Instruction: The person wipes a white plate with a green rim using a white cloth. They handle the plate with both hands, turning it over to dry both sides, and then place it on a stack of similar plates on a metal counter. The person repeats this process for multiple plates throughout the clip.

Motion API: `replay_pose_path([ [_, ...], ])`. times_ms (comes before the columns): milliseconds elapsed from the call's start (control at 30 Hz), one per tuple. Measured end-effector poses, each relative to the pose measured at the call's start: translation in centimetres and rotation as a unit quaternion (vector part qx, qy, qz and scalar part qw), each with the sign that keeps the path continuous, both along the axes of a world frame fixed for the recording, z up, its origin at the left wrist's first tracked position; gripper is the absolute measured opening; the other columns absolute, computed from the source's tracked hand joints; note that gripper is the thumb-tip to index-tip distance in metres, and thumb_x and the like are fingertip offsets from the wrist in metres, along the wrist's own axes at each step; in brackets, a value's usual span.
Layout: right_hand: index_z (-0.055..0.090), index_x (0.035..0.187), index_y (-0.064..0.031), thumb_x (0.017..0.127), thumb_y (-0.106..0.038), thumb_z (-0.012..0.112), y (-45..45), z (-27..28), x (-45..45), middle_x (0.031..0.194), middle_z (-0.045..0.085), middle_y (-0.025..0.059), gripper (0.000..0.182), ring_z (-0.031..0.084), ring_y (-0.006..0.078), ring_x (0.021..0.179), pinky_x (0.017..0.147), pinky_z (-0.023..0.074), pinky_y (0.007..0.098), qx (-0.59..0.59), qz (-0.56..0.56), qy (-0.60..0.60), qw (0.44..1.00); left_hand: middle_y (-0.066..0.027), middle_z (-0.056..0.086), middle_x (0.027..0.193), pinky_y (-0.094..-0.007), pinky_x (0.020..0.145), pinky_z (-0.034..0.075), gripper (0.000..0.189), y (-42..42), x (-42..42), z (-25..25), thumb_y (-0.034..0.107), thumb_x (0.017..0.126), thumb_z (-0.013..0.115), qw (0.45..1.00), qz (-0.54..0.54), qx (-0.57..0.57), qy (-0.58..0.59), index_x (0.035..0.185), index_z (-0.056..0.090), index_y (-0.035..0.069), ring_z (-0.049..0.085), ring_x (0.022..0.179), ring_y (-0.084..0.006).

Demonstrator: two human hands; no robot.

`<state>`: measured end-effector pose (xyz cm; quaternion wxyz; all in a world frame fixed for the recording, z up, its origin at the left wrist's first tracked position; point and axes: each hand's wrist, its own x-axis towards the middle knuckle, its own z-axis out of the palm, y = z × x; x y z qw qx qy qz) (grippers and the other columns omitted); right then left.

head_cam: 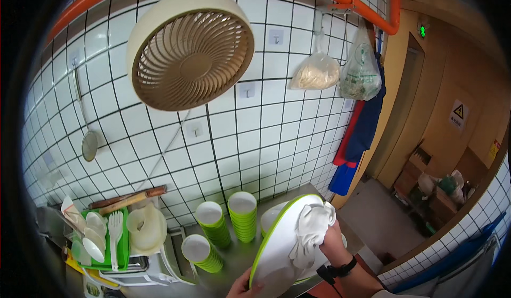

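Observation:
A large white oval plate (pixel 275 254) with a green rim is held tilted up before me. My left hand (pixel 244 287) grips its lower left edge, thumb on the inner face. My right hand (pixel 332 244) clutches a crumpled white cloth (pixel 313 228) and presses it against the plate's upper right inner face. A black band circles the right wrist. Left of the plate, tall stacks of green-and-white cups (pixel 242 218) stand on the metal counter (pixel 235 258). More white dishes (pixel 270 217) show partly behind the plate, which hides the rest of them.
A green tray (pixel 124 242) holds white spoons and a fork (pixel 115 234) at the left. Above hangs a beige fan (pixel 191 58); a strainer (pixel 89 145) hangs on the tiled wall. Plastic bags (pixel 361 72) hang at the right, near a doorway with cardboard boxes (pixel 439 204).

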<state>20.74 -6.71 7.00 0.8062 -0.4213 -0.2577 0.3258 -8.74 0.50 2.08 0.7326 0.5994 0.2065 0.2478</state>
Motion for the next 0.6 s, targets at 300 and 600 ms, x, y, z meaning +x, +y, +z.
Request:
replay_pose_path([
  [300,0.045,0.129,-0.0013,0.080,-0.019,0.078,-2.3,4.3,-2.7,0.125,0.055,0.0120,0.062,0.055,0.0196,0.116,0.100,0.0431,0.0360,0.047,-0.056,-0.370,0.926,-0.0004,0.063,0.089,-0.0286,0.069,0.045,0.025,-0.6,0.8,0.8,0.021,0.099,0.058,0.975,0.209,-0.069,0.017,0.099,0.063,-0.003,0.054,0.080,-0.0112],
  [600,0.046,0.133,-0.0086,0.085,-0.014,0.073,-2.0,6.5,-0.8,0.117,0.058,0.0079,0.056,0.061,0.0181,0.105,0.094,0.0475,0.0329,-0.006,0.031,-0.292,0.956,0.0000,0.059,0.092,-0.0268,0.073,0.045,0.023,0.1,0.3,-0.4,0.021,0.100,0.056,0.969,0.222,-0.106,-0.014,0.102,0.061,-0.002,0.053,0.082,-0.0109],
])
